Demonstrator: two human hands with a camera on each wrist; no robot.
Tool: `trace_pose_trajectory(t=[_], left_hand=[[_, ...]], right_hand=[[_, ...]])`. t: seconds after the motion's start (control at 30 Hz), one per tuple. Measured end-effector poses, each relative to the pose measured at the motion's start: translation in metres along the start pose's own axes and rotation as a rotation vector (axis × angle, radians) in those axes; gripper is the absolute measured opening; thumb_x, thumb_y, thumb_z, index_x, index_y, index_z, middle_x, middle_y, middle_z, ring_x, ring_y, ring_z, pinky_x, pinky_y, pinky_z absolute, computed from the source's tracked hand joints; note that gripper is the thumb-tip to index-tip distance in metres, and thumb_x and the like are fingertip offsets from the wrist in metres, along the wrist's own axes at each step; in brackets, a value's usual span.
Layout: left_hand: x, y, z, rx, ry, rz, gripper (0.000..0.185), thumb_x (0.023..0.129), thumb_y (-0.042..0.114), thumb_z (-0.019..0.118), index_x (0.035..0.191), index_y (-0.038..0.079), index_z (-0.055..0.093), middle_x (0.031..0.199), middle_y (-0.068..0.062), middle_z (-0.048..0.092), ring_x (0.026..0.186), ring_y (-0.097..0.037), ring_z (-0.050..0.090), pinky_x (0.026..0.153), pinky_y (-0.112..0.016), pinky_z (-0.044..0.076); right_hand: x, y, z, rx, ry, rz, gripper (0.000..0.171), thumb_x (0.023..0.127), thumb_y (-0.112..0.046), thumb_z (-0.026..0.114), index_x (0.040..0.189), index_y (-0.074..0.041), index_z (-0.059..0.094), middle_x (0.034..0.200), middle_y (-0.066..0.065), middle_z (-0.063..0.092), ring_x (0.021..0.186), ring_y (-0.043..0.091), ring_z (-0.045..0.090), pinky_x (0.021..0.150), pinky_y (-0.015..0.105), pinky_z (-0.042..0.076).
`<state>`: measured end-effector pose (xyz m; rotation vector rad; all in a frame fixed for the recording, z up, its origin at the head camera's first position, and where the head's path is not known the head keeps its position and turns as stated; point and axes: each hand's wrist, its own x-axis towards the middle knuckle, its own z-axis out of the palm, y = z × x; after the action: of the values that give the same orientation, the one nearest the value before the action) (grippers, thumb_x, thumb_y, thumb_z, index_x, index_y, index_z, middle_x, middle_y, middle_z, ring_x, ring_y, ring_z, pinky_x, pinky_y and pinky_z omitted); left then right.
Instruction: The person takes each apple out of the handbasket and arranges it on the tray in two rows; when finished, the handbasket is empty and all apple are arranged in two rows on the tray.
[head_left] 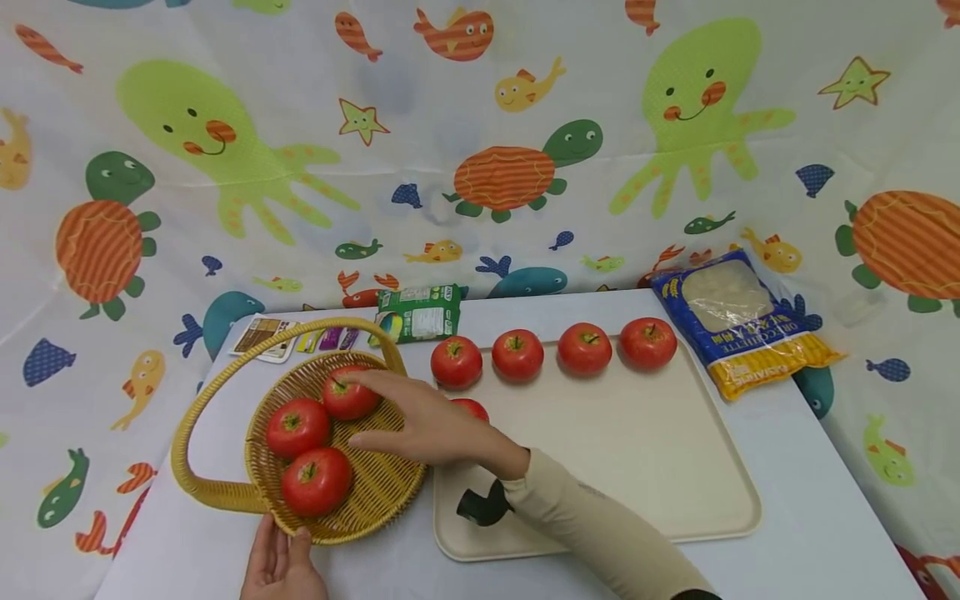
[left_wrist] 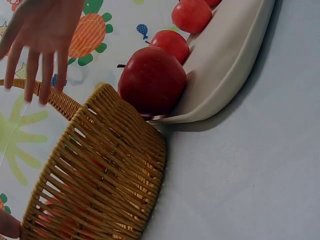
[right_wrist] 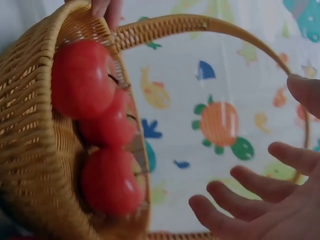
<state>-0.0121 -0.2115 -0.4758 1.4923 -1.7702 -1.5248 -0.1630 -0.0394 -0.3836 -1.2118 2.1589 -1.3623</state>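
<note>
The right hand hangs over the wicker basket, fingers spread loose and straight, so that grip is wide and holds nothing. Under its fingertips sits an apple, the far one of three in the basket; whether the fingers touch it, the head view does not settle. To the left of that hand lies a second apple, and nearer the person, below it, a third apple. The right wrist view shows the open fingers beside the basket's mouth, with the handle arching above them.

The left hand is down at the near rim of the basket, thumb and fingers against the weave. Most of it is out of the picture, so I cannot tell whether that grip pinches the rim or only steadies it.

Just right of the right hand lies a cream tray, its left edge touching the basket. One apple peeks out behind the hand on the tray. Beyond it, a row of four apples lines the tray's far edge. Further right, on the white worktop, lies a blue and yellow bag. Beyond the basket handle sit a green packet and some small sachets.
</note>
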Motion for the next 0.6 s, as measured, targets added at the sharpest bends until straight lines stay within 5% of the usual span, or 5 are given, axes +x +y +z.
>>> trace_pose_trajectory(t=[0.33, 0.6], left_hand=[[0.0, 0.002, 0.001, -0.006, 0.016, 0.001, 0.056, 0.106, 0.012, 0.054, 0.159, 0.02, 0.038, 0.16, -0.007, 0.037, 0.145, -0.025, 0.04, 0.115, -0.036, 0.038], [0.0, -0.001, -0.002, -0.01, -0.004, 0.026, 0.057, 0.105, 0.014, 0.055, 0.159, 0.017, 0.037, 0.16, -0.008, 0.037, 0.146, -0.027, 0.038, 0.115, -0.037, 0.037]], right_hand=[[0.092, 0.012, 0.043, -0.165, -0.332, 0.039, 0.062, 0.095, -0.036, 0.073, 0.151, -0.023, 0.049, 0.144, -0.008, 0.057, 0.122, 0.0, 0.051, 0.097, 0.007, 0.04], [0.108, 0.028, 0.064, -0.279, -0.525, 0.027, 0.066, 0.093, -0.032, 0.076, 0.153, -0.022, 0.048, 0.148, -0.014, 0.051, 0.129, -0.003, 0.044, 0.107, 0.009, 0.032]])
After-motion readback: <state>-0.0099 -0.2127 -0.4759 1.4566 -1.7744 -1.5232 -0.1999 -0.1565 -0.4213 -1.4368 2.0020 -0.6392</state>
